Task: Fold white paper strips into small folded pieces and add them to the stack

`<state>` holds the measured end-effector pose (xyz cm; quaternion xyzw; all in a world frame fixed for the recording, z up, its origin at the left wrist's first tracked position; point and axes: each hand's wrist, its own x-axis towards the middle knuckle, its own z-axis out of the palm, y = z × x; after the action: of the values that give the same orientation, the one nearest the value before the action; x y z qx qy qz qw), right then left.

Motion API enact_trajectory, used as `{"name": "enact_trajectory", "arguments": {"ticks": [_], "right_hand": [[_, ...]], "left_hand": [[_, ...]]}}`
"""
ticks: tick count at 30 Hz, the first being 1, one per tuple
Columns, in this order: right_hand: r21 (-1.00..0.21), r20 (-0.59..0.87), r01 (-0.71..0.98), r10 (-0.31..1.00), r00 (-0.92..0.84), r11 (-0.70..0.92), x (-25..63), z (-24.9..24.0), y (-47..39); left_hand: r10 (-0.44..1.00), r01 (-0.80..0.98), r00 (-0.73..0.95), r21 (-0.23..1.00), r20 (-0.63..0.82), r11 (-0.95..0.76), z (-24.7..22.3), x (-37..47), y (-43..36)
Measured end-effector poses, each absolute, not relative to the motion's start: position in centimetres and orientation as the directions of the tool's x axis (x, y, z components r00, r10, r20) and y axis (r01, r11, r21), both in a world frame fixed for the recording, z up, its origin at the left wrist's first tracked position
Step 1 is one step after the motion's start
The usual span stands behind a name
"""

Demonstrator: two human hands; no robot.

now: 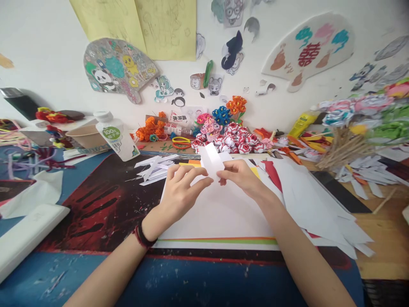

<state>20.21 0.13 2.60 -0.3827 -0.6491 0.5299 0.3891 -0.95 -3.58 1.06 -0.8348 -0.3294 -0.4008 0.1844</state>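
A folded strip of white paper (pixel 211 159) stands up in front of me, over a stack of white paper sheets (pixel 217 213) with coloured edges below. My right hand (pixel 239 174) pinches the strip's lower right side between thumb and fingers. Just left of the strip is my left hand (pixel 183 185), its fingers bent and a small gap between thumb and index fingertip. It seems to hold nothing; whether a fingertip touches the paper is hard to tell. Cut white strips (pixel 155 168) lie in a loose pile beyond my left hand.
Red-and-white paper roses (pixel 234 140), yellow-handled scissors (pixel 181 142) and a white bottle (pixel 116 136) stand along the back. More sheets (pixel 315 204) fan out on the right. A white case (pixel 30 238) lies at left on the blue table (pixel 96 281).
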Motion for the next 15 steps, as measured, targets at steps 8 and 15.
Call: {"name": "enact_trajectory", "arguments": {"ticks": [8,15], "right_hand": [[-0.987,0.105,0.060,0.873,-0.477,0.151,19.9,2.8,-0.4],[-0.988,0.153,-0.049,0.871,-0.466,0.147,19.3,2.8,-0.9]], "left_hand": [[0.543,0.671,0.336,0.209,0.770,-0.712,2.0,-0.2,-3.9],[0.725,0.553,0.073,0.578,0.685,-0.601,2.1,0.4,-3.9]]}}
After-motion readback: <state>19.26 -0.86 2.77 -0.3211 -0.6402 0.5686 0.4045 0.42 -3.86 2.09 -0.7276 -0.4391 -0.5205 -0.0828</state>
